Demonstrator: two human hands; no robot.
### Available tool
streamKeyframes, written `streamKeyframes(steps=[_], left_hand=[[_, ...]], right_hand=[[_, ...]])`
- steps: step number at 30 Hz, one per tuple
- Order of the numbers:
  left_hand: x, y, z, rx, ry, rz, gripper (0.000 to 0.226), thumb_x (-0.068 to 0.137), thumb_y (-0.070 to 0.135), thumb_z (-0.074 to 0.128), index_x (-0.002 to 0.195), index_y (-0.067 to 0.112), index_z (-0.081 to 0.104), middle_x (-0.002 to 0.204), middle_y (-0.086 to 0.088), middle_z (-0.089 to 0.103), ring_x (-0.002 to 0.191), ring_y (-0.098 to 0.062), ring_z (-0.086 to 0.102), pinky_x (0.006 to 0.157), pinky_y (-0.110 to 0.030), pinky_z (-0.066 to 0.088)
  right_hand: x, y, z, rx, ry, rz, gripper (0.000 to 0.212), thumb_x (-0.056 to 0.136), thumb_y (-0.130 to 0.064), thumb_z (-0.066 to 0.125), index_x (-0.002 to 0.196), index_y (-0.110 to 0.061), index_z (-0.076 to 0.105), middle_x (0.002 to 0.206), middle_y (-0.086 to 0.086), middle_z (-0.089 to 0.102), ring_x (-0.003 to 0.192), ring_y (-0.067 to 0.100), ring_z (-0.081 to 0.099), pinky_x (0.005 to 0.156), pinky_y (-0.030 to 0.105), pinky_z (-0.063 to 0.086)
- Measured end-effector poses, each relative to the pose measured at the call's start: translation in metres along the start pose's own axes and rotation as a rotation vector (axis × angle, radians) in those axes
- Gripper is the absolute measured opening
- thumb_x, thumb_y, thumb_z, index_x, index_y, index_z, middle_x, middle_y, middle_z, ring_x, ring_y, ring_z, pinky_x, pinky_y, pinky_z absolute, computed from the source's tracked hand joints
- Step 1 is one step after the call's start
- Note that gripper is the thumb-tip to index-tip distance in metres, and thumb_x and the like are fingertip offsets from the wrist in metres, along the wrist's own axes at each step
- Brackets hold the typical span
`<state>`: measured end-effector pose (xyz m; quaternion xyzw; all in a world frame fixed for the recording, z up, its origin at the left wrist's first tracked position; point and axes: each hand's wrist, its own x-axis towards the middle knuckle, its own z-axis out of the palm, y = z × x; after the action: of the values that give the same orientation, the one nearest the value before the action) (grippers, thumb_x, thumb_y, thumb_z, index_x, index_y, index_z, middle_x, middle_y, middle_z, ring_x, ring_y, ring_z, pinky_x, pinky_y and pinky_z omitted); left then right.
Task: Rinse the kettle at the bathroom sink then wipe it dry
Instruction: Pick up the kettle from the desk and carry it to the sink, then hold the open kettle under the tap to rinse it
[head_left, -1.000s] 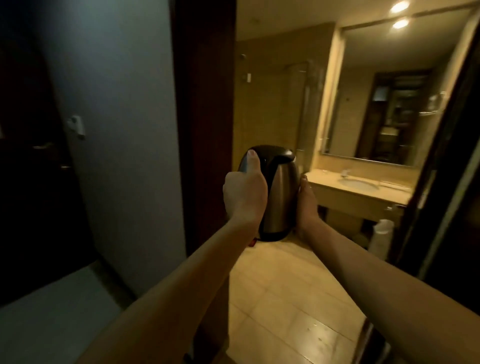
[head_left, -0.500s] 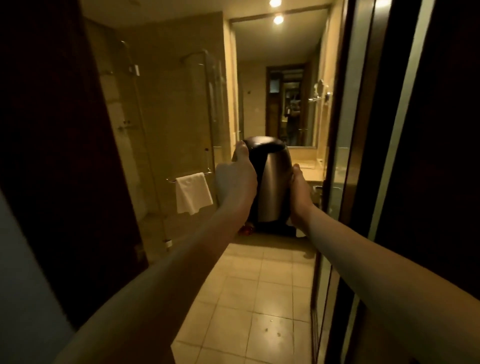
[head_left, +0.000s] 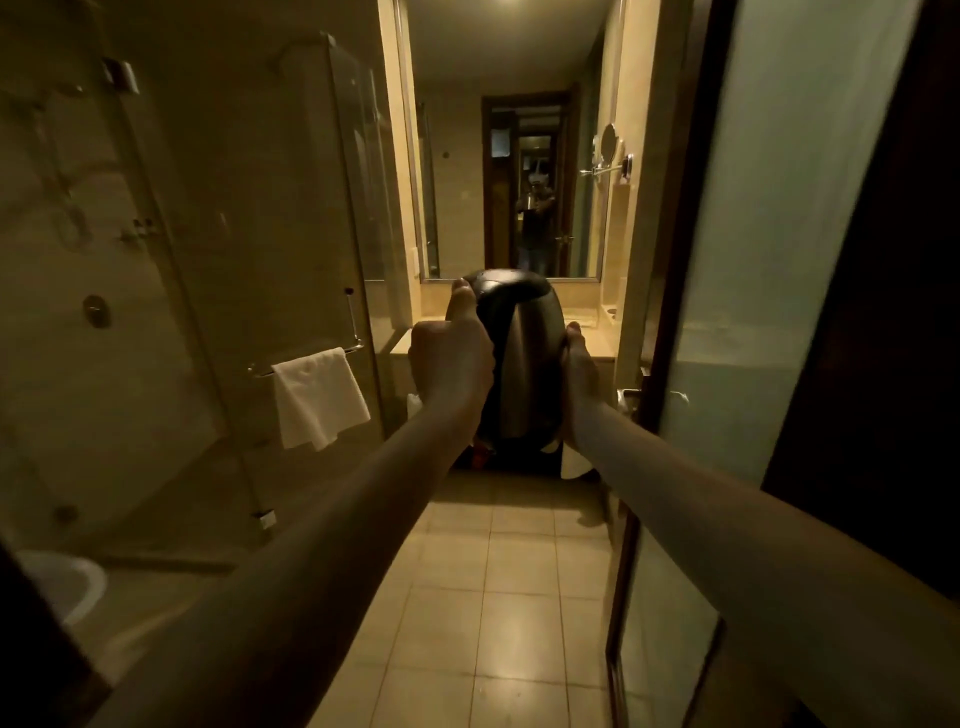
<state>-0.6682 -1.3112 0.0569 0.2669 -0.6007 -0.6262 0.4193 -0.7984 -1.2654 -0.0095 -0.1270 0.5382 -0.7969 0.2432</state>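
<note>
Over the preceding second the view had swung from the doorway, where the vanity sat off to the right, to a line straight down the tiled floor (head_left: 498, 597) toward the vanity counter (head_left: 587, 343) and mirror (head_left: 519, 156). The electric kettle (head_left: 524, 358) had remained upright and airborne, carried ahead at arm's length in front of the counter. The left hand (head_left: 451, 364) was wrapped closed around the handle, thumb up near the dark lid. The right hand (head_left: 579, 384) was pressed flat against the steel body. A white towel (head_left: 317, 397) hung on the shower-door rail, left of the path. Judgement: the approach was nearly aligned; rinsing and wiping had not yet begun; the basin itself was hidden behind the kettle
</note>
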Motion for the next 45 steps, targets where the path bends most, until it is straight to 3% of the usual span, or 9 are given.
streamKeyframes(steps=[3, 6, 9, 13, 19, 22, 26, 34, 45], left_hand=[[0.069, -0.026, 0.016, 0.006, 0.019, 0.030, 0.046, 0.095, 0.053, 0.044, 0.093, 0.010, 0.062, 0.066, -0.001, 0.058, 0.060, -0.015, 0.056, 0.061, -0.030, 0.045], [0.146, -0.041, 0.036, 0.014, 0.003, 0.017, 0.050, 0.094, 0.057, 0.043, 0.089, 0.012, 0.062, 0.066, -0.002, 0.059, 0.063, -0.018, 0.059, 0.065, -0.033, 0.050], [0.221, -0.059, 0.057, 0.013, 0.017, 0.018, 0.053, 0.092, 0.058, 0.046, 0.087, 0.009, 0.064, 0.070, -0.005, 0.061, 0.071, -0.027, 0.064, 0.073, -0.038, 0.053], [0.303, -0.079, 0.088, 0.019, -0.034, 0.040, 0.048, 0.096, 0.050, 0.046, 0.068, 0.013, 0.056, 0.056, -0.004, 0.054, 0.058, -0.025, 0.055, 0.064, -0.038, 0.046], [0.423, -0.121, 0.144, 0.011, -0.077, 0.065, 0.049, 0.097, 0.049, 0.044, 0.066, 0.014, 0.057, 0.053, -0.003, 0.054, 0.051, -0.020, 0.053, 0.059, -0.034, 0.045], [0.485, -0.141, 0.177, 0.006, -0.055, 0.086, 0.049, 0.097, 0.049, 0.044, 0.069, 0.013, 0.058, 0.054, -0.003, 0.054, 0.049, -0.017, 0.053, 0.053, -0.027, 0.043], [0.571, -0.157, 0.227, 0.023, -0.017, 0.095, 0.048, 0.097, 0.050, 0.045, 0.071, 0.011, 0.058, 0.057, -0.004, 0.055, 0.051, -0.019, 0.054, 0.049, -0.026, 0.043], [0.731, -0.215, 0.305, 0.041, 0.016, 0.052, 0.055, 0.095, 0.055, 0.044, 0.066, 0.010, 0.058, 0.054, -0.005, 0.056, 0.052, -0.023, 0.056, 0.057, -0.034, 0.046], [0.973, -0.347, 0.378, 0.095, 0.047, -0.015, 0.053, 0.095, 0.055, 0.044, 0.063, 0.014, 0.057, 0.060, -0.007, 0.063, 0.062, -0.030, 0.066, 0.060, -0.035, 0.052]], right_hand=[[0.067, 0.005, 0.006, -0.052, -0.021, -0.065, 0.055, 0.096, -0.061, 0.030, 0.122, -0.020, 0.056, 0.120, 0.010, 0.059, 0.111, 0.030, 0.055, 0.099, 0.047, 0.043], [0.134, 0.005, 0.022, -0.122, 0.007, -0.115, 0.045, 0.100, -0.057, 0.026, 0.105, -0.023, 0.056, 0.114, 0.011, 0.058, 0.107, 0.028, 0.054, 0.096, 0.044, 0.044], [0.203, 0.005, 0.036, -0.125, 0.047, -0.130, 0.055, 0.098, -0.059, 0.027, 0.118, -0.017, 0.056, 0.121, 0.015, 0.058, 0.113, 0.032, 0.053, 0.104, 0.051, 0.039], [0.288, 0.005, 0.044, -0.122, 0.100, -0.118, 0.058, 0.100, -0.055, 0.026, 0.128, -0.013, 0.054, 0.127, 0.015, 0.057, 0.117, 0.032, 0.051, 0.103, 0.048, 0.039], [0.430, 0.007, 0.049, -0.080, 0.124, -0.095, 0.065, 0.095, -0.061, 0.030, 0.130, -0.013, 0.056, 0.128, 0.013, 0.059, 0.117, 0.030, 0.052, 0.105, 0.048, 0.039], [0.506, 0.004, 0.045, -0.119, 0.117, -0.121, 0.061, 0.098, -0.057, 0.030, 0.120, -0.010, 0.062, 0.115, 0.014, 0.064, 0.106, 0.028, 0.057, 0.090, 0.041, 0.047], [0.602, -0.009, 0.045, -0.154, 0.105, -0.145, 0.054, 0.100, -0.053, 0.031, 0.106, -0.009, 0.063, 0.096, 0.012, 0.064, 0.090, 0.025, 0.059, 0.067, 0.033, 0.046], [0.797, -0.004, 0.049, -0.168, 0.156, -0.095, 0.067, 0.088, -0.064, 0.038, 0.118, -0.010, 0.064, 0.116, 0.016, 0.065, 0.104, 0.027, 0.060, 0.086, 0.040, 0.051], [1.064, 0.071, 0.062, -0.177, 0.240, -0.006, 0.056, 0.100, -0.051, 0.034, 0.113, -0.006, 0.064, 0.102, 0.014, 0.067, 0.094, 0.026, 0.059, 0.086, 0.039, 0.048]])
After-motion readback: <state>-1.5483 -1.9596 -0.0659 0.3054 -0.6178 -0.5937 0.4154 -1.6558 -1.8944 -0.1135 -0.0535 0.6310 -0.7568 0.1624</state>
